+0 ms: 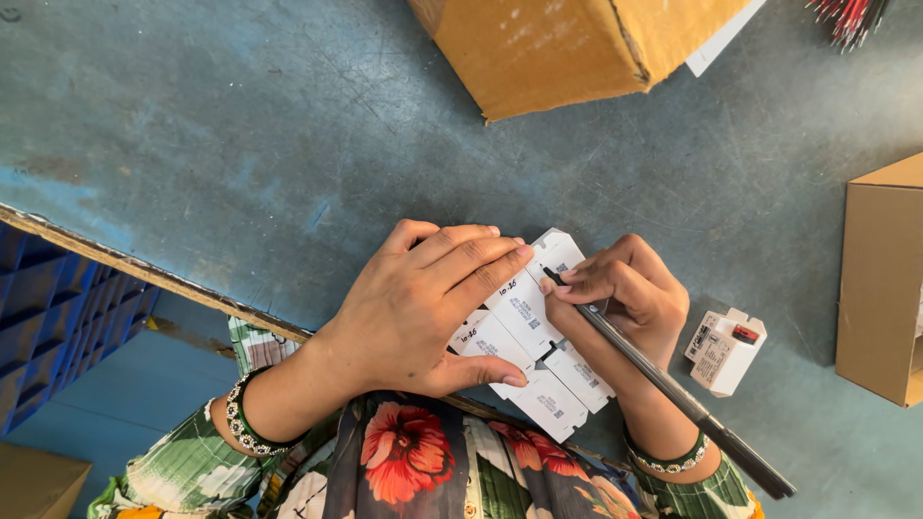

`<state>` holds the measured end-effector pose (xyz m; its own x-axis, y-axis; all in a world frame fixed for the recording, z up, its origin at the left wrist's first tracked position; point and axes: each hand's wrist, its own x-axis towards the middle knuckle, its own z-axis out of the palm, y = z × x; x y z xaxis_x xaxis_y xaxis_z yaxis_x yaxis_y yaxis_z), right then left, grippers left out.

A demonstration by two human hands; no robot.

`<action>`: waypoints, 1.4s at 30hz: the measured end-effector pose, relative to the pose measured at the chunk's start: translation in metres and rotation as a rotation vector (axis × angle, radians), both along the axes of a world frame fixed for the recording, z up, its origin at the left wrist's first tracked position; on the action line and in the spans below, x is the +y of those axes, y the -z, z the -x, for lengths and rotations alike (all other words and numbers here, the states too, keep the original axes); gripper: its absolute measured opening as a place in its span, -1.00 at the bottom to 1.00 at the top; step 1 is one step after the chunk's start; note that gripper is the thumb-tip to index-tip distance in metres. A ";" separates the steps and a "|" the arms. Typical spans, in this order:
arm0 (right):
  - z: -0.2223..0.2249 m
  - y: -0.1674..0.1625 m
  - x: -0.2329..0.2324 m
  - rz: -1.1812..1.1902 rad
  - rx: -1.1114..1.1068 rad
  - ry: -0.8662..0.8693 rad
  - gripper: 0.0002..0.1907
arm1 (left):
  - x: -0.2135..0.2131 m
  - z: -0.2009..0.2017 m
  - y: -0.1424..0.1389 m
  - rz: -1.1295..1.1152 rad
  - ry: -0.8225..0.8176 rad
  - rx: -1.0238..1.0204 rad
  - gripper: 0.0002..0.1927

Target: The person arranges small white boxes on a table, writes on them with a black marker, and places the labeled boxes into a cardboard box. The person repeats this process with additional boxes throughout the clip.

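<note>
Your left hand (418, 312) lay palm-down and spread over a flattened white cardboard carton with small printed labels (534, 336), fingers stretched toward the far side and thumb hooked along its near edge, pinning it to the worn blue-grey tabletop (240, 144). Your right hand (625, 293) was curled in a writing grip around a slim dark pen (663, 380), its tip touching the carton just beside your left fingertips while the barrel slanted back over your wrist toward the table's near right. Both wrists wore beaded bangles above green patterned sleeves.

The carton sat at the table's near edge, directly in front of you, partly under your left palm and between the two hands; short handwritten marks showed on its panels.

Just right of your writing hand stood a small white boxed device with a red switch and a printed label (726, 351), apart from the carton. A brown corrugated cardboard box (577, 43) sat at the far edge, and a second brown cardboard box (880, 288) at the right edge. A bundle of red wires (846, 14) showed at the far right corner. A blue plastic crate (58, 308) sat below the table's left edge.
</note>
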<state>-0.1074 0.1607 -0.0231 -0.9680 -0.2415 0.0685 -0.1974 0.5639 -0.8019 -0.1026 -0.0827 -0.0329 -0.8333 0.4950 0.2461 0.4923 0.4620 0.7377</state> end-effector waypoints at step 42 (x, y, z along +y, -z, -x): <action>-0.001 -0.003 0.001 0.030 -0.032 0.047 -0.76 | 0.000 0.001 0.000 -0.019 -0.002 -0.003 -0.05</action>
<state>-0.1066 0.1621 -0.0197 -0.9801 -0.1936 0.0436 -0.1449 0.5479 -0.8239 -0.1039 -0.0829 -0.0325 -0.8350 0.4886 0.2532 0.4894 0.4489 0.7476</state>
